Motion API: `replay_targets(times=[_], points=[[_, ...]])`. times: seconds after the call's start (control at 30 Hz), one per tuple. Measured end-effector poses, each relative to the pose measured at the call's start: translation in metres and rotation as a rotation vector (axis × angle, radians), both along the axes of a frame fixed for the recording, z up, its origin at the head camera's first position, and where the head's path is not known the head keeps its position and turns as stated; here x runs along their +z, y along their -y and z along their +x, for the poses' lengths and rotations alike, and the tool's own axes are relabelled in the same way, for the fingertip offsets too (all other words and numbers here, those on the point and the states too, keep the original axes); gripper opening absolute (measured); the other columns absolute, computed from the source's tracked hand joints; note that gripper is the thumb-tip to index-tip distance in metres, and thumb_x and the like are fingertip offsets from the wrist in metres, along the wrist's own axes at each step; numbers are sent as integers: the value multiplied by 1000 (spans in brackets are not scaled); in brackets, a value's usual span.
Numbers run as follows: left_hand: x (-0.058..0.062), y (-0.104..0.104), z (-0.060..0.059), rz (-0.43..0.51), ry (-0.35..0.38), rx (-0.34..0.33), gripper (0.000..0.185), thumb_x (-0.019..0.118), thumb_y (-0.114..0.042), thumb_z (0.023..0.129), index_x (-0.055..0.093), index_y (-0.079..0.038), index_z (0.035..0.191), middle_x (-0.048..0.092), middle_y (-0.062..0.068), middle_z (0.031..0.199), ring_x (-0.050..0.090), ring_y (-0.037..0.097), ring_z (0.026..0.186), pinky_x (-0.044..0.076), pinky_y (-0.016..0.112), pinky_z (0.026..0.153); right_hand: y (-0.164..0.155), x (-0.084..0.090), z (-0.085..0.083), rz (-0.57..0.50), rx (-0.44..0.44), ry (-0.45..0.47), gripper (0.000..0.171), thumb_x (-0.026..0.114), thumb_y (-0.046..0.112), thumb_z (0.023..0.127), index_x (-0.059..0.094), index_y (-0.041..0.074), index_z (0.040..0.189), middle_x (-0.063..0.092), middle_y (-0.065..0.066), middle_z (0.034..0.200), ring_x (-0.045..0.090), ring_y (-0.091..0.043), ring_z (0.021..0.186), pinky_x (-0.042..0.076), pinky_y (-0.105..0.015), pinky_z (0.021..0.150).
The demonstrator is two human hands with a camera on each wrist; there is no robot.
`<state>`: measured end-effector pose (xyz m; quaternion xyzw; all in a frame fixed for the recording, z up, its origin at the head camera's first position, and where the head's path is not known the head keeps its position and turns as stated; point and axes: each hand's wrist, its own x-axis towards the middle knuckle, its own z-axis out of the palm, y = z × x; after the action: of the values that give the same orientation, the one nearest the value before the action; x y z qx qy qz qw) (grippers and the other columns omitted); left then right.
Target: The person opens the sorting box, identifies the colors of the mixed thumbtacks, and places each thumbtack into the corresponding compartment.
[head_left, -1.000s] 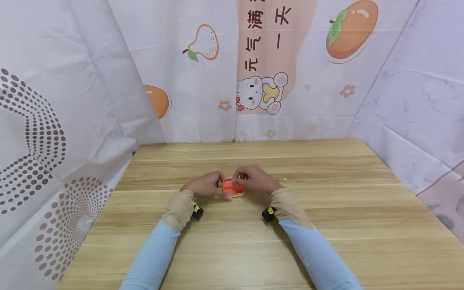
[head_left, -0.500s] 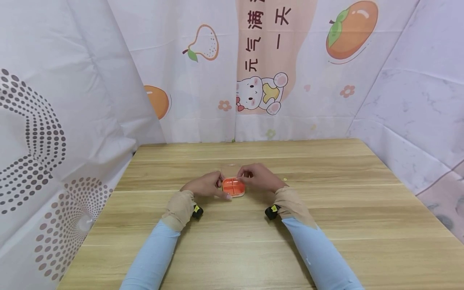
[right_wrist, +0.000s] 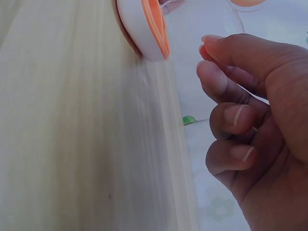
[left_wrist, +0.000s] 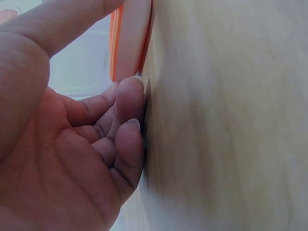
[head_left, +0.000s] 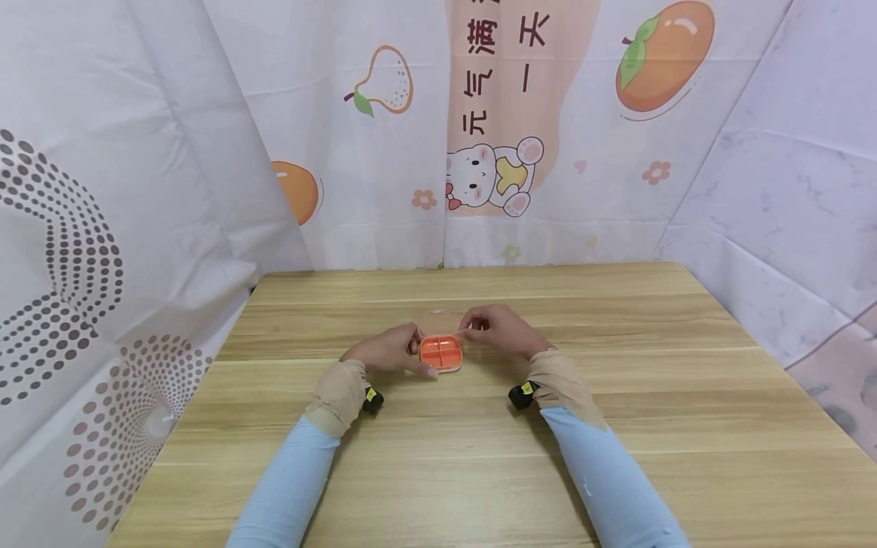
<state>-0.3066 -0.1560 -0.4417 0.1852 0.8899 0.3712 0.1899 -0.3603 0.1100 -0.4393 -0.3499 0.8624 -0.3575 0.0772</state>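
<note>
A small pill box (head_left: 441,353), orange inside with several compartments and a pale outer wall, lies on the wooden table. Its clear lid (head_left: 438,323) stands folded back behind it. My left hand (head_left: 390,351) holds the box at its left side, thumb along the front corner and fingers at the back. In the left wrist view its fingertips (left_wrist: 130,98) rest near the table by the box's end. Just right of the box hovers my right hand (head_left: 503,331), fingers loosely bent, overlapping the lid's right edge. I see nothing between its thumb and forefinger in the right wrist view.
The wooden table (head_left: 438,464) reaches back to a printed curtain (head_left: 384,152). More cloth hangs at the left (head_left: 157,251) and right (head_left: 774,198). A small black camera is strapped to each wrist.
My right hand has moved from over the box to its right, uncovering the compartments. It now hides the small ring-like bits seen earlier on the table. The left hand stays put.
</note>
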Motion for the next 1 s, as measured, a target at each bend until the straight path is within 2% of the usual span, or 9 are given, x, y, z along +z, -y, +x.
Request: replay_targets(times=[0.27,1.0], points=[[0,0,1,-15,1,1,58,91,-33,79,55,-3,114,53,6,94,47,16,85,41,31,74,-9,0,-3,0,-42,12,8,73,14,97,75,7,99,64,2,80,54,-15,73,44,-27,63],[1,0,0,22,12,-5,55,92,-29,79,54,-3,109,50,5,91,44,16,83,39,31,72,-33,2,-9,7,-107,31,10,71,24,99,75,15,100,67,2,84,58,-17,77,48,-32,68]])
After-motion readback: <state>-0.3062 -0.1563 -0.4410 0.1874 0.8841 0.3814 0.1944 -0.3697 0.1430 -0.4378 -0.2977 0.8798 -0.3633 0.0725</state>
